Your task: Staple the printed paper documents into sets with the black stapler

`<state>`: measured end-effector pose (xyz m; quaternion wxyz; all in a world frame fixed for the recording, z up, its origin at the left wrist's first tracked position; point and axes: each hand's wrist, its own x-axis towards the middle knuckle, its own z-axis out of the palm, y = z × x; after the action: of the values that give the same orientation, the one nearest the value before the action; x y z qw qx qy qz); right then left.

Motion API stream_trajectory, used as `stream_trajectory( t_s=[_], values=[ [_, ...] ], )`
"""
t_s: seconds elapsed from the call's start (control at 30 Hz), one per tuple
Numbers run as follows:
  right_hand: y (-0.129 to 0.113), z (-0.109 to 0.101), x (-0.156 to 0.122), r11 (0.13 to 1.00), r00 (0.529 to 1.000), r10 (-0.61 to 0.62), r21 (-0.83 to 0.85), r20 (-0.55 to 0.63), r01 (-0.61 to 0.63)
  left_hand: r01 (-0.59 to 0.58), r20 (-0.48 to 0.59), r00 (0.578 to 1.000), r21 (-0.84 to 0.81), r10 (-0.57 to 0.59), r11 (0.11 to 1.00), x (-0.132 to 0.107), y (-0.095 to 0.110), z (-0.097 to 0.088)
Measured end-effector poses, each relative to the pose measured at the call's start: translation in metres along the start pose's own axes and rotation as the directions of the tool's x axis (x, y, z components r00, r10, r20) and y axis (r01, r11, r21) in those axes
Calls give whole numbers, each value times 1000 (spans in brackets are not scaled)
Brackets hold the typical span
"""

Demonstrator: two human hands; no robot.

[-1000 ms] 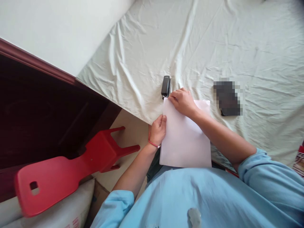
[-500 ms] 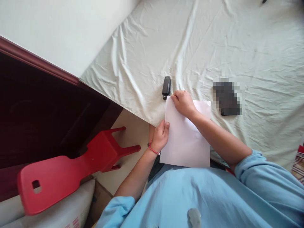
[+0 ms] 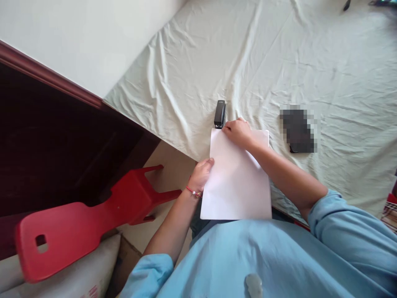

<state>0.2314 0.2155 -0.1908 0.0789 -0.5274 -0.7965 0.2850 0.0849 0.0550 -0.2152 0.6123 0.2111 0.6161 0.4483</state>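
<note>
A stack of white paper (image 3: 235, 182) lies over the near edge of a bed covered with a pale green sheet (image 3: 263, 62). My left hand (image 3: 201, 174) grips the stack's left edge, fingers curled round it. At the top left corner my right hand (image 3: 238, 131) pinches the paper, close to a black stapler (image 3: 219, 114) that lies on the sheet just beyond the corner. The stapler touches or nearly touches the paper's corner.
A dark, blurred flat object (image 3: 297, 130) lies on the sheet to the right of my right hand. A red plastic stool (image 3: 93, 219) lies tipped over on the floor at the left, beside dark wooden furniture (image 3: 56, 140). A white sack (image 3: 74, 277) sits under the stool.
The paper stack has shifted a little left and up, so its top left corner now meets the stapler. Both hands have kept hold of the paper.
</note>
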Motion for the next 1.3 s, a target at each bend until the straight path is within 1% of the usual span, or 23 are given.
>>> stream_trajectory(
  t_s=[0.07, 0.13, 0.27, 0.33, 0.43, 0.57, 0.8, 0.87, 0.93, 1.03, 1.1, 1.17, 1.3],
  values=[
    [0, 1, 10, 999, 1000, 6, -41, 18, -6, 15, -42, 999, -5, -15, 1000, 4, 3, 1],
    [0, 1, 18, 997, 1000, 2, -79, 28, 0, 38, -61, 997, -17, -39, 999, 7, 6, 3],
    [1, -2, 30, 990, 1000, 13, -140, 26, -10, 118, -30, 992, -81, -121, 990, 10, 12, 9],
    [2, -3, 32, 989, 1000, 17, -147, 23, -14, 134, -23, 990, -114, -137, 984, 11, 13, 14],
    [3, -5, 33, 990, 1000, 16, -138, 14, -14, 99, -40, 994, -120, -105, 988, 14, 13, 19],
    [4, -8, 31, 991, 1000, 14, -130, 11, -13, 48, -59, 997, -76, -52, 996, 19, 13, 22],
    [6, -9, 28, 995, 1000, 0, -96, -15, -2, -34, -115, 992, 110, 47, 993, 27, 14, 17],
    [6, -8, 22, 996, 997, -41, -82, -59, 36, -39, -111, 992, 130, 54, 991, 28, 14, 17],
    [5, -6, 13, 993, 983, -106, -76, -148, 95, -52, -101, 993, 144, 67, 988, 27, 14, 17],
    [3, -2, -3, 972, 931, -235, -93, -280, 217, -81, -85, 992, 180, 98, 980, 26, 12, 17],
    [3, 0, -11, 947, 903, -320, -118, -288, 298, -98, -78, 990, 201, 116, 975, 25, 12, 17],
    [4, 2, -14, 924, 888, -381, -141, -257, 356, -105, -77, 989, 210, 124, 972, 24, 11, 17],
    [7, 4, -12, 904, 873, -424, -167, -239, 393, -88, -73, 992, 199, 105, 976, 22, 13, 17]
  ],
)
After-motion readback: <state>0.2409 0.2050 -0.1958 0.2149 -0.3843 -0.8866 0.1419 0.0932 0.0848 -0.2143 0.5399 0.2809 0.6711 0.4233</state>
